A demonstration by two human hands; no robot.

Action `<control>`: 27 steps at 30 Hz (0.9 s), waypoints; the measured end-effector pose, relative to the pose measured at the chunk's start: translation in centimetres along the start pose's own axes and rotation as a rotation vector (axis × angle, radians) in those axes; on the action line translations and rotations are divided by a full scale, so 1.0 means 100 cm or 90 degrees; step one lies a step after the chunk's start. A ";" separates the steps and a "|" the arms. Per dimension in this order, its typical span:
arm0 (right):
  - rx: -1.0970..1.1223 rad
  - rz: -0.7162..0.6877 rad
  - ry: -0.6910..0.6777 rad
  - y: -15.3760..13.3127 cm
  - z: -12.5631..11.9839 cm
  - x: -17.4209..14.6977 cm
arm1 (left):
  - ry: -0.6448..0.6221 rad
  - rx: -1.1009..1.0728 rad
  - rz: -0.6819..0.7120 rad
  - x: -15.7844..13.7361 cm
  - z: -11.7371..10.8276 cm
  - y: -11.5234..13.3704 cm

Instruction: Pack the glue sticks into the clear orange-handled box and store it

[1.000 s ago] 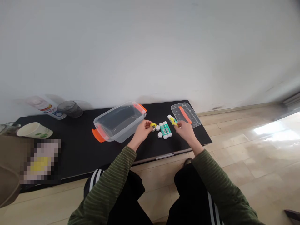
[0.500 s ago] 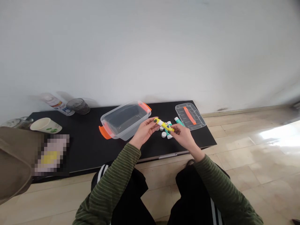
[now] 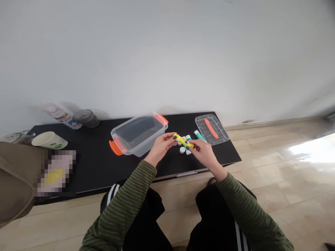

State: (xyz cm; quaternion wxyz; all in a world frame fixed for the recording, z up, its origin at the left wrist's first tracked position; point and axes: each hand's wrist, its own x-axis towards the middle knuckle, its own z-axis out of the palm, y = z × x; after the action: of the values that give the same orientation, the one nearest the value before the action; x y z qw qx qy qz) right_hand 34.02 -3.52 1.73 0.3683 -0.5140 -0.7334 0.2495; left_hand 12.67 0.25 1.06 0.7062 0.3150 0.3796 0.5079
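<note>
Both my hands hold a yellow glue stick (image 3: 186,142) level above the black table. My left hand (image 3: 159,149) pinches its yellow cap (image 3: 175,136) at the left end, where a narrow white band shows beside it. Around the stick's right end the fingers of my right hand (image 3: 204,152) are closed. Below lie several green-and-white glue sticks, one of them (image 3: 199,135) near the lid and others partly hidden by my hands. Loose white caps, such as this cap (image 3: 182,150), lie among them.
Left of my hands stands an open clear plastic box (image 3: 141,153) with orange latches. Its clear lid (image 3: 222,134) with an orange handle lies at the table's (image 3: 99,170) right end. A paper cup (image 3: 49,140), a dark glass (image 3: 87,119) and a spray can (image 3: 61,116) are at the left.
The white gap between the yellow cap and the glue stick's body has become shorter as my hands bring them together. The view has shifted very slightly.
</note>
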 end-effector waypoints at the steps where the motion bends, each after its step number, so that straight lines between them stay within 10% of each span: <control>1: 0.003 0.003 -0.001 0.000 0.001 0.000 | -0.001 0.006 0.000 -0.001 0.000 -0.001; 17: 0.143 0.203 -0.144 0.006 0.017 -0.002 | -0.029 0.077 -0.010 0.000 -0.003 -0.015; 27: -0.375 0.318 -0.100 0.034 -0.004 0.030 | 0.030 0.608 0.130 0.014 -0.008 -0.045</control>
State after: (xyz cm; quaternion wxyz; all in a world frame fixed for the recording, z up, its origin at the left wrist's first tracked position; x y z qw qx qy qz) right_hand 35.69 0.45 0.24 0.0758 -0.7395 -0.6521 0.1489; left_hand 14.40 0.30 -3.42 0.4206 0.6276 0.5534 0.3506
